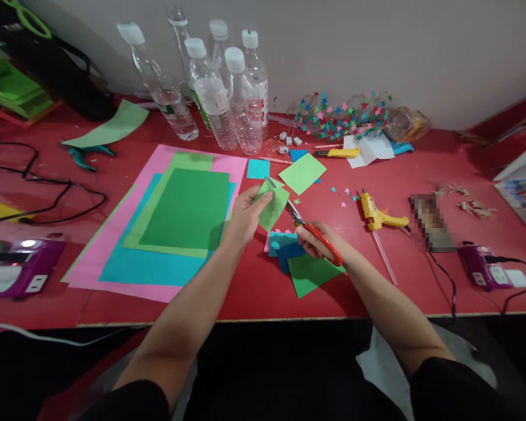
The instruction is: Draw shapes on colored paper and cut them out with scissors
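Observation:
Between the thumb and fingers of my left hand [248, 215] is a small light green paper piece [272, 211], held just above the table. My right hand [314, 238] grips a pair of scissors [322, 238] with red-orange handles. The blades point up and left, and their tips show at the paper's upper edge. Part of the blades is hidden behind the paper. Under my right hand lie small blue paper [288, 252] and dark green paper [311, 276]. Beyond the held piece are a light green square [303, 173] and a cyan square [258, 169].
Stacked coloured sheets [186, 207] lie at left. Plastic bottles [208, 88] stand against the wall. A yellow glue gun [379, 214], a yellow cutter knife [338, 153] and a clear container with star shapes [342, 114] are at right. Purple power sockets [480, 266] sit with cables.

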